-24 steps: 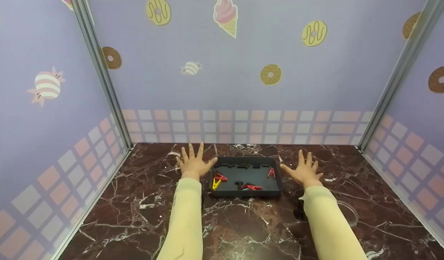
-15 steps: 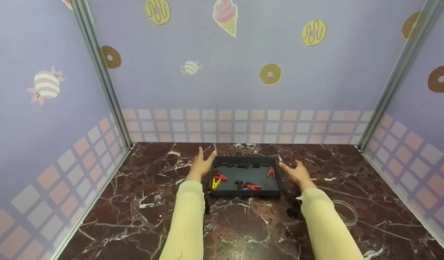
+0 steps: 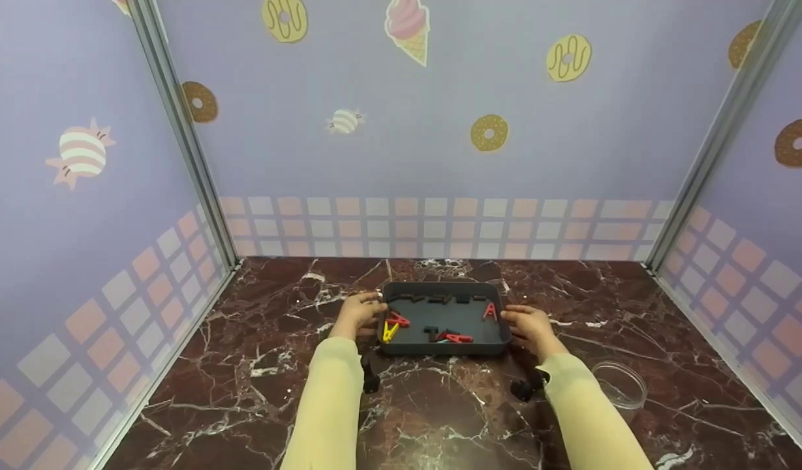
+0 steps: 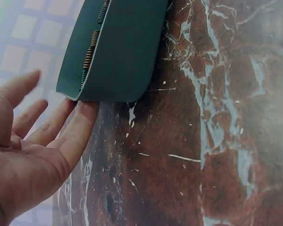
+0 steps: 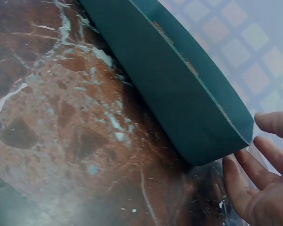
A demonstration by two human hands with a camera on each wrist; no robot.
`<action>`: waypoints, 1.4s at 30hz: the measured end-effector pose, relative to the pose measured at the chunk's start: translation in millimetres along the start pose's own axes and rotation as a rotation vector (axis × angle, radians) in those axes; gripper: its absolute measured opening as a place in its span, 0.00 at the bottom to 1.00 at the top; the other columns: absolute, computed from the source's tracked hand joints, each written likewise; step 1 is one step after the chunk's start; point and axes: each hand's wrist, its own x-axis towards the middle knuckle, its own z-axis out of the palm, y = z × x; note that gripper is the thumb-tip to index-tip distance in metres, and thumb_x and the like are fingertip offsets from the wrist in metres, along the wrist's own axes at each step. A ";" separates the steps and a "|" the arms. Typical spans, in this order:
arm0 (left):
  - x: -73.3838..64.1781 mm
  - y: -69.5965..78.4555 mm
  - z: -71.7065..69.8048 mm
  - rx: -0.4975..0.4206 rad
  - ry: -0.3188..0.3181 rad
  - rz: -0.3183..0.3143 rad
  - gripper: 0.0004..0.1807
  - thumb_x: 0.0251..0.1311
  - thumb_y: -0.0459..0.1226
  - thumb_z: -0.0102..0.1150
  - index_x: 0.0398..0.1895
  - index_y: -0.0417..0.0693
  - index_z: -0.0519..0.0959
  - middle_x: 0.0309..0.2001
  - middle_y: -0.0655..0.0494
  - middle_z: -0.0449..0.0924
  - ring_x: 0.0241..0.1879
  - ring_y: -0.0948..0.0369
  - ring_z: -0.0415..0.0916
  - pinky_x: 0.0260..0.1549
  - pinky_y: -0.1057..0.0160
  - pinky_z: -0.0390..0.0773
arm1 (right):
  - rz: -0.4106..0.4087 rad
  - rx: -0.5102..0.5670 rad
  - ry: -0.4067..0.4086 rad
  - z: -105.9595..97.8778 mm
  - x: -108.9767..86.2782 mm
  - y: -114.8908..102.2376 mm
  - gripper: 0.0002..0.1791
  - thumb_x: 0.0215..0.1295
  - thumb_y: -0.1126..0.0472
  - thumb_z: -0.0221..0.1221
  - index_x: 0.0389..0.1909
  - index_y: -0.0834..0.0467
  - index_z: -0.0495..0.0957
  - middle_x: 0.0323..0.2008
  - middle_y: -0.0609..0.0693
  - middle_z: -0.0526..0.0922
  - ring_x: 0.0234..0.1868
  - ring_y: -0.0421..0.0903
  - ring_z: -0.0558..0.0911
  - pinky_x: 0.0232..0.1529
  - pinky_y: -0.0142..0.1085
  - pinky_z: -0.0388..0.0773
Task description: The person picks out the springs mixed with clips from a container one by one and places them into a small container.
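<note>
In the head view a dark grey rectangular tray [image 3: 443, 350] rests on the table. My left hand [image 3: 361, 314] is at its left side; in the left wrist view the fingertips touch the tray's end wall [image 4: 118, 89]. My right hand [image 3: 531, 326] is at the opposite side, its fingers extended against or very near the tray's corner [image 5: 226, 150]. Inside the tray lie a yellow clip [image 3: 390, 331], red clips [image 3: 490, 312] and a small black piece [image 3: 431, 331]. Small dark ribbed pieces [image 3: 440, 300] line the far wall.
A clear round dish [image 3: 619, 385] stands on the marbled table [image 3: 440, 418] beside my right forearm, partly hidden by the sleeve. Black wrist-worn devices [image 3: 526, 390] hang under both wrists. A patterned back wall [image 3: 440, 163] and side walls with metal posts [image 3: 192, 137] enclose the table.
Both hands were spread wide above and beside the tray. They have lowered and turned palms inward to the tray's two sides. The tray looks unmoved.
</note>
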 end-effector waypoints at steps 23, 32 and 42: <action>-5.4 -23.8 -1.8 -0.121 -0.047 -0.057 0.28 0.69 0.28 0.60 0.72 0.48 0.74 0.64 0.39 0.80 0.56 0.47 0.84 0.44 0.53 0.89 | -0.015 -0.023 -0.006 -5.4 -13.5 9.3 0.27 0.72 0.67 0.59 0.71 0.66 0.71 0.66 0.67 0.77 0.55 0.53 0.83 0.59 0.47 0.82; -18.5 -38.1 4.4 -0.219 -0.067 -0.044 0.30 0.69 0.28 0.61 0.73 0.48 0.73 0.61 0.37 0.81 0.55 0.48 0.85 0.40 0.56 0.90 | -0.058 -0.092 -0.018 -15.9 -25.3 18.7 0.28 0.73 0.66 0.58 0.72 0.67 0.70 0.71 0.71 0.69 0.69 0.67 0.74 0.64 0.54 0.80; -42.4 -46.2 9.8 -0.173 -0.053 0.000 0.28 0.70 0.29 0.59 0.73 0.46 0.72 0.63 0.36 0.78 0.59 0.45 0.82 0.40 0.55 0.90 | -0.102 -0.088 -0.004 -21.3 -45.6 28.6 0.26 0.72 0.66 0.61 0.69 0.69 0.72 0.64 0.69 0.78 0.54 0.52 0.84 0.52 0.44 0.86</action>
